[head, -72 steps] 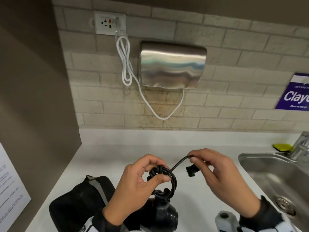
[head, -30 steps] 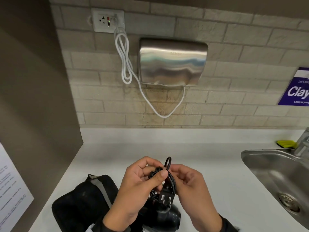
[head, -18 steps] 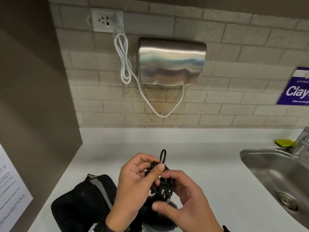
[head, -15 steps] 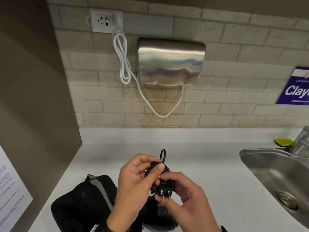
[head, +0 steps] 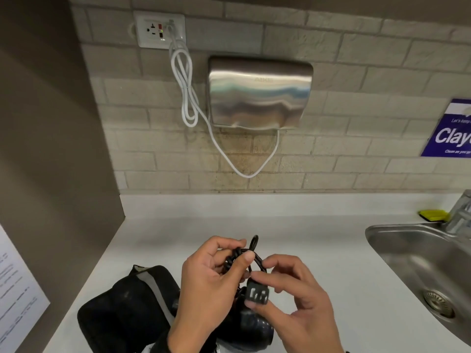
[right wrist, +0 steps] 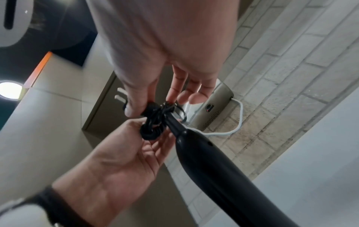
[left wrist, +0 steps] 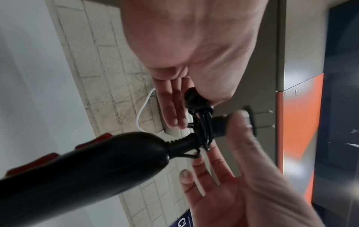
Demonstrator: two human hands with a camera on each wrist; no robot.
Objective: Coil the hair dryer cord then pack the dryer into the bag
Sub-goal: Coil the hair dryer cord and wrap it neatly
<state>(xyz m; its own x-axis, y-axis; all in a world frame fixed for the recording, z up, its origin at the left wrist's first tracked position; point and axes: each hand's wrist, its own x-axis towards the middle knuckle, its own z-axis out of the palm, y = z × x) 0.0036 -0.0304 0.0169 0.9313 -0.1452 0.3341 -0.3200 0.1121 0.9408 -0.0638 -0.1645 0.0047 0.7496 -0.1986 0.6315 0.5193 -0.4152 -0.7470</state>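
The black hair dryer point(head: 254, 329) hangs low between my hands, its handle point(left wrist: 97, 161) pointing up toward the cord. The black cord point(head: 238, 257) is wound into a tight coil point(right wrist: 152, 126) at the handle's end, with a small loop sticking up. My left hand point(head: 242, 250) grips the coil between thumb and fingers. My right hand point(head: 254, 291) pinches the plug point(head: 256, 294) just below the coil, prongs point(left wrist: 264, 119) pointing outward. The black bag point(head: 122, 314) lies on the white counter point(head: 318, 250) to the left of my hands.
A steel sink point(head: 407, 250) with a faucet point(head: 461, 212) and yellow sponge point(head: 432, 215) is on the right. A wall hand dryer point(head: 260, 93) with a white cord point(head: 188, 98) hangs on the brick wall. A brown panel point(head: 51, 149) with a paper sheet point(head: 15, 289) bounds the left.
My right hand held the plug end out to the right, then brought it in to the coil and now pinches the plug there. My left hand kept its hold on the coil.
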